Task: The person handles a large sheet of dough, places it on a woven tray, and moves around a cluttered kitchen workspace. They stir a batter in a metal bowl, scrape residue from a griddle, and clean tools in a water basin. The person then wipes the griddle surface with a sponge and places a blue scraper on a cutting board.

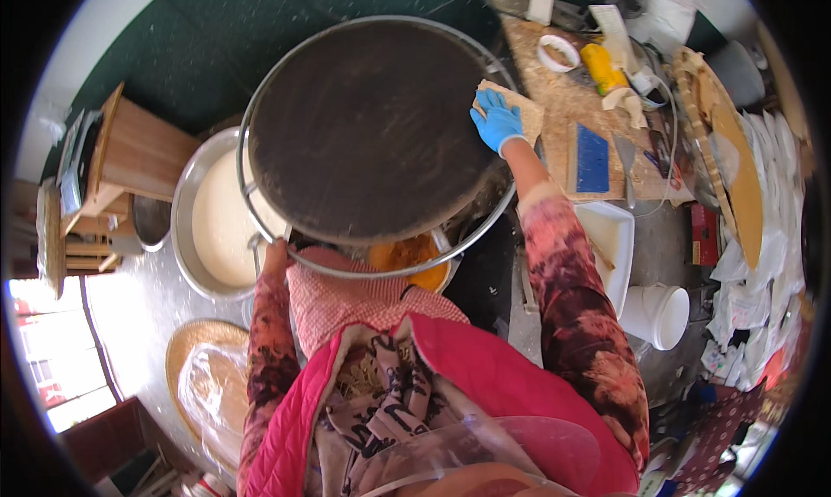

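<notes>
A large round dark griddle [372, 133] fills the middle, with a metal ring [246, 178] running around it. My bare left hand [275, 256] is at the ring's near left side, beside a small metal loop; its fingers are partly hidden but look closed on the ring. My right hand [499, 123], in a blue glove, lies over a tan folded cloth [526, 109] at the griddle's right edge, fingers curved onto it. A wide metal basin [183, 229] of pale batter [223, 229] stands to the left. Below the griddle's near edge shows something orange [405, 254].
A wooden board [554, 81] on the right carries a white bowl [557, 54], a yellow bottle [603, 67] and a blue scraper [592, 158]. Nearer are a white tub [616, 237] and a white bucket [658, 315]. A woven tray [186, 350] under plastic lies at lower left.
</notes>
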{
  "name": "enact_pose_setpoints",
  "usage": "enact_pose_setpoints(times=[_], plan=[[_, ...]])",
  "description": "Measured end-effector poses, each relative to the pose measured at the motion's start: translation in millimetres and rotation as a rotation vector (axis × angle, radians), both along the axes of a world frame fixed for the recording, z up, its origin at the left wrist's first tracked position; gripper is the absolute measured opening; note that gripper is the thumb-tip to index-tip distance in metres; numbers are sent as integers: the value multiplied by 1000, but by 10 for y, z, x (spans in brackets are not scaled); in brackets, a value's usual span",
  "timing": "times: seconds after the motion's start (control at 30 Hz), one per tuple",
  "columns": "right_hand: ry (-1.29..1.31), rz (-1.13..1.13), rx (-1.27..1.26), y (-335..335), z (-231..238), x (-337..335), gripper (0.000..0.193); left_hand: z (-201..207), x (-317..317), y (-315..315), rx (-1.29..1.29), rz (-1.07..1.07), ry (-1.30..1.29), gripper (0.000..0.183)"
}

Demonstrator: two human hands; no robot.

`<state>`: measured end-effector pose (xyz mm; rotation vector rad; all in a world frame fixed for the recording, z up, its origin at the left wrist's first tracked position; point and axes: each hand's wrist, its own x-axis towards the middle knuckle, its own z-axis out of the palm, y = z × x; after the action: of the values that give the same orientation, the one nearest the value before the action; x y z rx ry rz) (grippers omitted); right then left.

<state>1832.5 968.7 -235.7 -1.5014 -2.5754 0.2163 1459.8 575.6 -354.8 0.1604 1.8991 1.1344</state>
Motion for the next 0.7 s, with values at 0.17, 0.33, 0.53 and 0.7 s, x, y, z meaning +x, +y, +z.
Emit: enact_pose_setpoints(times=[0.17, 0.33, 0.53, 0.7], plan=[[305, -122, 102, 518, 409, 549, 50, 26, 154, -18, -43, 43, 11, 15], [919, -730, -76, 997, 463, 1485, 71, 70, 316, -43, -12, -3, 39, 18], [821, -286, 261, 1570, 655, 1432, 56, 206, 510, -53, 32, 74, 15, 24], [-29, -69, 495, 1554, 390, 1166, 47, 193, 516, -141, -71, -71, 83, 30]])
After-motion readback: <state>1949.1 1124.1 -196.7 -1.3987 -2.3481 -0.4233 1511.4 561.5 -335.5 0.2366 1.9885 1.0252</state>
